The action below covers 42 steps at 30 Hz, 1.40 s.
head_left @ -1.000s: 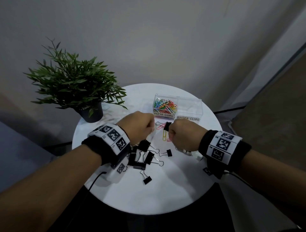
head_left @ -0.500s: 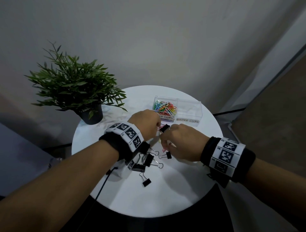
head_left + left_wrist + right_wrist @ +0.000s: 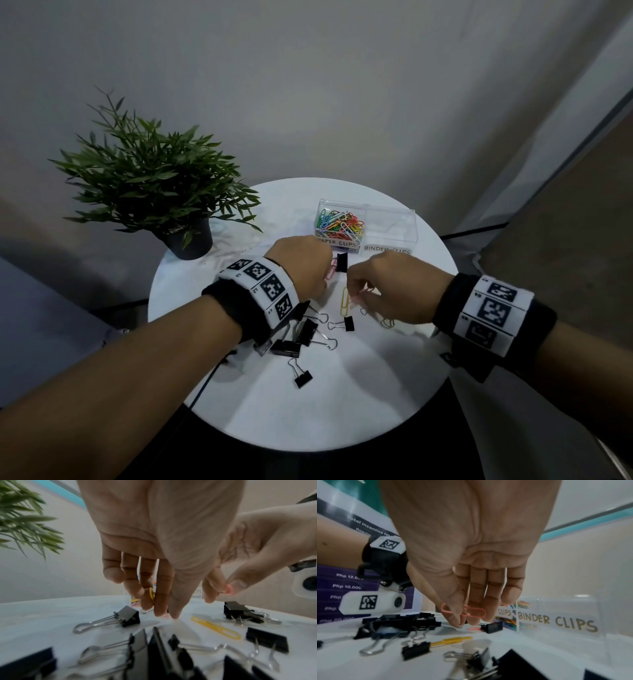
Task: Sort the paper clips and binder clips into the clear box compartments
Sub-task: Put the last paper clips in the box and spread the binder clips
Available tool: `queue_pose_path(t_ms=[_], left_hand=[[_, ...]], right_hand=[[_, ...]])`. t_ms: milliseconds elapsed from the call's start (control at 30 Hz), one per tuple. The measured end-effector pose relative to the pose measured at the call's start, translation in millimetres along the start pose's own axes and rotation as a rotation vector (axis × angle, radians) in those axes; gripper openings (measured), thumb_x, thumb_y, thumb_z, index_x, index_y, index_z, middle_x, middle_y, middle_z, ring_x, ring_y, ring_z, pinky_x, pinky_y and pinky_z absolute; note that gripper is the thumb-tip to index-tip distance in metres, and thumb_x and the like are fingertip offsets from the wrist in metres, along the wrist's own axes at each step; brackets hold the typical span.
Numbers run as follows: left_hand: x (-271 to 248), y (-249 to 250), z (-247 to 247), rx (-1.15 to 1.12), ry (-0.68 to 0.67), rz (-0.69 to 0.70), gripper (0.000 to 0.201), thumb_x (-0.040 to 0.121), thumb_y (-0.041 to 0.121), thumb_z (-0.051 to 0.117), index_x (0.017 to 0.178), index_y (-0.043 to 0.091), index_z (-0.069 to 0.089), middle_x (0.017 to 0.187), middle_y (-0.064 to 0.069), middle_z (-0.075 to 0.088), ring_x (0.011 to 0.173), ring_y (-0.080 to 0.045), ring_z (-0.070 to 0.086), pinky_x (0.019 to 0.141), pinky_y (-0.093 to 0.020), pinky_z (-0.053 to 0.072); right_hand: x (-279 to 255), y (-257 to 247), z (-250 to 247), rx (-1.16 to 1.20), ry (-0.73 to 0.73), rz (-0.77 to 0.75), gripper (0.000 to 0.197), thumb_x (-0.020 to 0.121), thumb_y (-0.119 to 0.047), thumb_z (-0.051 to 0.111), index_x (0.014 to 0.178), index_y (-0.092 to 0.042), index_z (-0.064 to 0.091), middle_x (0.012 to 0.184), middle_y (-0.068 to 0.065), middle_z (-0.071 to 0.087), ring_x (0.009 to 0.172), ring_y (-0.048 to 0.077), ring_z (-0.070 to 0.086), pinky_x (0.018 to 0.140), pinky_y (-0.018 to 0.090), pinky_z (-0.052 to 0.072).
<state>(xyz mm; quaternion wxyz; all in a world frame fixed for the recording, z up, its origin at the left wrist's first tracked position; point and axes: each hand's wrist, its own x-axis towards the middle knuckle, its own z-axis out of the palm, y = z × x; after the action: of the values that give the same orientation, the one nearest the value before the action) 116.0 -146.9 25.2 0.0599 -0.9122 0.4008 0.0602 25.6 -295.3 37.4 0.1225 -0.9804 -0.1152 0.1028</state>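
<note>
The clear box point(image 3: 390, 226) stands at the table's far side. Its left compartment holds coloured paper clips point(image 3: 339, 224); the one labelled BINDER CLIPS point(image 3: 556, 620) shows nothing inside. My right hand point(image 3: 356, 294) pinches a pink paper clip point(image 3: 471, 612) just above the table. My left hand point(image 3: 322, 274) curls down beside a small black binder clip point(image 3: 342, 262). Its thumb and forefinger point(image 3: 165, 614) meet on another pink clip point(image 3: 330, 272) on the table. A yellow clip point(image 3: 151, 595) shows between its fingers. A yellow paper clip point(image 3: 344, 301) lies between the hands.
Several black binder clips point(image 3: 308, 332) lie scattered below the left wrist, with one nearer me point(image 3: 303, 378) and one by the yellow clip point(image 3: 348, 323). A potted plant point(image 3: 154, 192) stands at the far left of the round white table point(image 3: 308, 418).
My left hand has shifted right, up to the black binder clip. My right hand has drawn back from that clip toward me and has a pink paper clip in its fingertips.
</note>
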Motion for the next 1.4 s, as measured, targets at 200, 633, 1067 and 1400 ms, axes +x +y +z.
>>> queue_pose_path(t_ms=[200,633,1067,1400], left_hand=[[15,12,-8,-0.132,-0.027,-0.091,0.017,0.086,0.028,0.062,0.076,0.017,0.054,0.093,-0.008,0.064,0.077,-0.026,0.057,0.067,-0.032,0.047],[14,9,-9,-0.136,-0.168,-0.040,0.022,0.089,0.020,0.060,0.074,0.007,0.050,0.083,-0.010,0.061,0.085,-0.027,0.061,0.066,-0.028,0.043],[23,-39,-67,-0.271,-0.004,-0.098,0.010,0.077,0.017,0.065,0.068,0.014,0.065,0.072,-0.004,0.064,0.069,-0.021,0.056,0.065,-0.026,0.048],[63,-22,-46,-0.385,0.193,-0.140,0.021,0.078,0.011,0.060,0.062,0.023,0.054,0.082,-0.003,0.070,0.081,-0.023,0.064,0.071,-0.026,0.047]], right_hand=[[13,-1,-1,-0.112,0.026,-0.064,0.028,0.091,-0.016,0.050,0.112,-0.032,0.059,0.090,0.004,0.068,0.082,0.027,0.060,0.071,0.038,0.051],[30,0,9,-0.116,-0.148,-0.175,0.016,0.080,-0.013,0.054,0.083,-0.018,0.070,0.092,0.002,0.066,0.084,0.022,0.060,0.074,0.035,0.052],[16,-6,0,-0.051,-0.192,-0.018,0.014,0.082,-0.013,0.051,0.071,-0.021,0.056,0.055,-0.008,0.054,0.053,0.006,0.049,0.063,0.031,0.052],[29,25,-32,0.165,0.247,0.124,0.007,0.079,-0.016,0.066,0.080,-0.021,0.070,0.060,-0.017,0.052,0.058,0.001,0.048,0.062,0.020,0.038]])
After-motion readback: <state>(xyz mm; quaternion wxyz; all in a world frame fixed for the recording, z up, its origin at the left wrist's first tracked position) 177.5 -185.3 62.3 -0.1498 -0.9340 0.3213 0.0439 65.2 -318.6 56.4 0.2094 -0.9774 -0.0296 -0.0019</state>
